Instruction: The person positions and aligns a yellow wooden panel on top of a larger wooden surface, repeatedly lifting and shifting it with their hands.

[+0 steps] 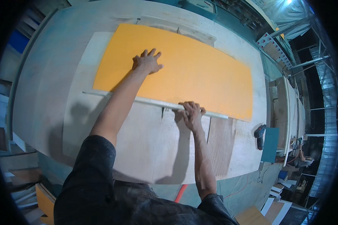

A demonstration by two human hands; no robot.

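Note:
A large yellow board [199, 75] lies at a slant on the pale worktable. My left hand [148, 63] rests on its upper left part, fingers spread and holding nothing. Along the board's near edge runs a long, narrow pale strip [154, 102], whose left end sticks out past the board's corner. My right hand [192, 112] is curled over this strip at the near edge, fingers bent round it and touching the board's rim. The underside of the strip and the right thumb's exact hold are partly hidden.
A dark cordless drill [259, 135] lies at the table's right edge. Thin wood sheets [221, 146] lie under and beside the board. A red hose [180, 193] hangs by the near edge. Far right, another person [303, 160] works by stacked panels. Boards lean at the lower left.

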